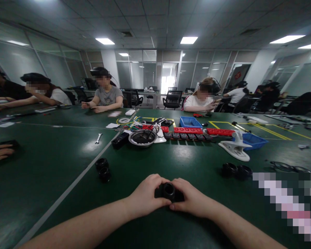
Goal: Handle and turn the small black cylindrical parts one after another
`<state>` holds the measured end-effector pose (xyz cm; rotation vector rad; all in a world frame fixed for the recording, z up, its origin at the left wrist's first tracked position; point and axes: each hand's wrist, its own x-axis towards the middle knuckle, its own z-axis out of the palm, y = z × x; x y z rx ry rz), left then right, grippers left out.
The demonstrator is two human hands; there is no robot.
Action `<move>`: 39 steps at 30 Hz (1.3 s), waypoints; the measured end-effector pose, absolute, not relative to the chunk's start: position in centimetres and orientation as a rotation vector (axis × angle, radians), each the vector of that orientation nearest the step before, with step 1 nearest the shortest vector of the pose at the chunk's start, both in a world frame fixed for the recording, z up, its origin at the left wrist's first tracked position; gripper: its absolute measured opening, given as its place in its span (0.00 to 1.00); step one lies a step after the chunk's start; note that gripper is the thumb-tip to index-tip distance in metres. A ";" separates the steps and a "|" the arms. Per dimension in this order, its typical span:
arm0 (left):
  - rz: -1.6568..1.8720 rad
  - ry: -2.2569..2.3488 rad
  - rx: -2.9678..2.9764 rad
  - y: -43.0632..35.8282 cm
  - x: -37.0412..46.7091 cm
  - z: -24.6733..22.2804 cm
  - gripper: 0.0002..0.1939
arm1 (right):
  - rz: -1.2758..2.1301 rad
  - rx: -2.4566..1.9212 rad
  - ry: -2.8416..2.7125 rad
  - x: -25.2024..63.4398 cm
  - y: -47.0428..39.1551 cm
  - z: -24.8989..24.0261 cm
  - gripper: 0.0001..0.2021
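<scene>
Right in front of me, a small black hollow cylinder (169, 191) stands upright with its round opening facing up. My left hand (149, 193) curves around its left side, fingers and thumb closed on it. From the other side my right hand (188, 197) grips it too, its thumb near the left thumb at the base. The cylinder's lower part is partly hidden by the fingers. Two similar black cylinders (103, 169) sit together on the table to the left. Another pair of black cylinders (236, 170) lies to the right.
On the green table (75, 207) stand a metal bowl (142, 138), red power strips (188, 130), a white clamp stand (237, 147), blue bins (189, 121) and a wrench (99, 138). Glasses (287, 166) lie at right. Another person's hand (0, 153) rests at far left; several people sit beyond.
</scene>
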<state>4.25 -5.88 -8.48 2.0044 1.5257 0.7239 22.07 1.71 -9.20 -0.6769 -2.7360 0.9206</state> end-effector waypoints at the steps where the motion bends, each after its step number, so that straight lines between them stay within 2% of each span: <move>1: 0.720 1.507 2.011 -5.9 4.2 -8.4 0.20 | 0.995 -0.628 -2.737 22.2 2.0 -9.0 0.15; 3: 0.712 1.472 2.020 -5.9 4.1 -8.4 0.20 | 1.084 -0.600 -2.726 22.4 2.4 -8.8 0.11; 6: 0.695 1.443 2.014 -6.0 4.2 -8.3 0.19 | 1.054 -0.758 -2.710 22.3 2.3 -9.0 0.13; 11: 0.735 1.580 1.917 -6.1 4.8 -8.4 0.19 | 0.604 -1.003 -2.732 21.3 0.8 -9.9 0.19; 15: 0.782 1.658 1.891 -6.1 5.0 -8.5 0.18 | 0.309 -1.019 -2.744 21.0 0.2 -10.0 0.22; 19: 0.744 1.594 1.949 -5.8 4.6 -8.5 0.18 | 0.579 -0.828 -2.744 21.7 1.0 -9.7 0.25; 22: 0.727 1.535 1.980 -5.7 4.2 -8.4 0.20 | 0.824 -0.672 -2.773 22.2 2.0 -9.4 0.18; 26: 0.696 1.484 2.007 -5.8 4.1 -8.2 0.20 | 0.971 -0.629 -2.755 22.5 2.7 -9.2 0.10; 30: 0.697 1.471 2.001 -6.0 4.3 -8.1 0.19 | 0.866 -0.786 -2.739 22.1 2.1 -9.6 0.13; 37: 0.800 1.646 1.926 -6.2 4.9 -8.6 0.17 | 0.314 -1.080 -2.743 21.0 0.2 -10.3 0.15; 39: 0.796 1.649 1.938 -6.1 4.9 -8.7 0.17 | 0.325 -1.034 -2.738 21.1 0.2 -10.3 0.18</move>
